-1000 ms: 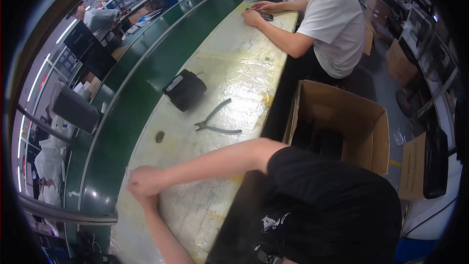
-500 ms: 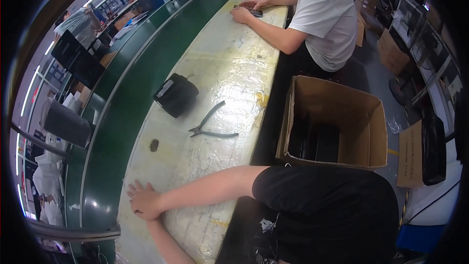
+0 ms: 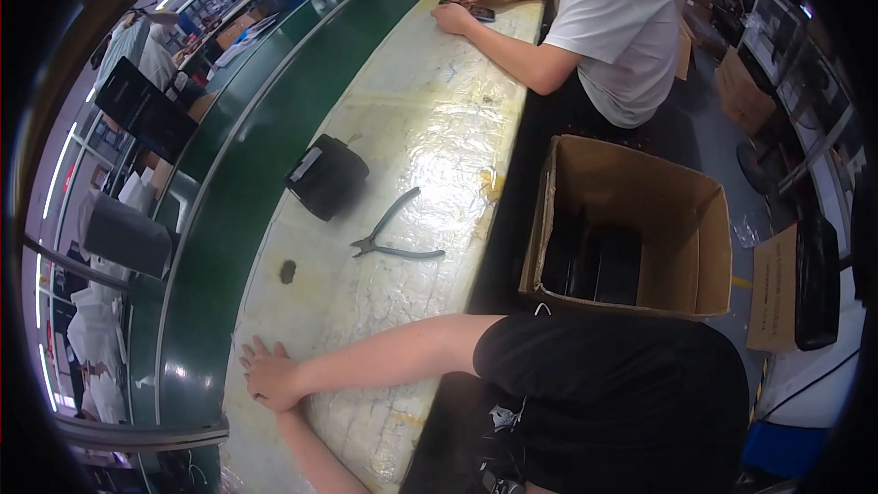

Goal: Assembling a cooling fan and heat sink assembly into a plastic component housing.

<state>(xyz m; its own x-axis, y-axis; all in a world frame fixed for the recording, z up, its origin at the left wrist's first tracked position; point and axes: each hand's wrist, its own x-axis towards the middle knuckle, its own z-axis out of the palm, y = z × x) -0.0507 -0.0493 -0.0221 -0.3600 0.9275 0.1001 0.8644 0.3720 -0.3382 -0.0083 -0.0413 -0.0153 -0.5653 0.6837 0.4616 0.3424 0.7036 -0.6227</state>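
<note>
both of the person's hands sit at the lower left of the frame, one laid over the other on the pale, plastic-covered workbench (image 3: 430, 128). the right hand (image 3: 267, 373) lies on top, its forearm reaching in from the right; its fingers (image 3: 249, 349) are stretched out flat against the bench and hold nothing. the left hand (image 3: 285, 413) is mostly covered by the right one, its forearm rising from the lower edge; how its fingers stand cannot be told.

the nearest tool, a pair of grey-handled cutters (image 3: 393, 238), lies at frame centre with its handles spread, well apart from both hands. a small dark spot (image 3: 288, 271) marks the bench between the hands and the cutters. a black boxy device (image 3: 326, 176) rests above and to the left of the cutters, at the edge of the green conveyor belt (image 3: 247, 183).

an open cardboard box (image 3: 631, 220) stands at centre right, beside the bench. at the top of the frame a co-worker in a white shirt (image 3: 613, 27) rests both hands on the bench.
</note>
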